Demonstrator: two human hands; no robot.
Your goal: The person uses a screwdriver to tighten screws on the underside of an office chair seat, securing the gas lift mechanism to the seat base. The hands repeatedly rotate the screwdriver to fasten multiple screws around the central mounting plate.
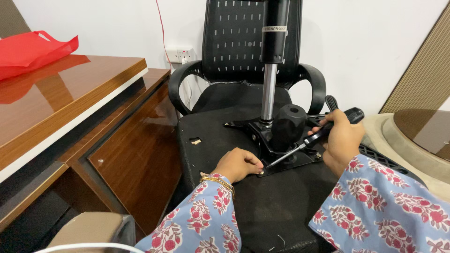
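Right hand (342, 140) grip wrapped tight round black handle of screwdriver (313, 138), shaft angled down-left so tip meets corner of metal plate (281, 161). Left hand (239, 164) fingertips pressed together at tip, likely pinning screw; screw itself hidden. Plate: black, bolted to underside of upturned seat (262, 206). Beyond grip: chrome gas cylinder (268, 91) standing upright, black knob (287, 126) beside it. Far left: wooden surface (56, 98), red bag (28, 51).

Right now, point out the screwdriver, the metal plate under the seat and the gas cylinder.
screwdriver (323, 132): head view, on its black handle in the right hand.
metal plate (300, 160): head view, on its near edge.
gas cylinder (268, 91): head view, on its silver shaft.
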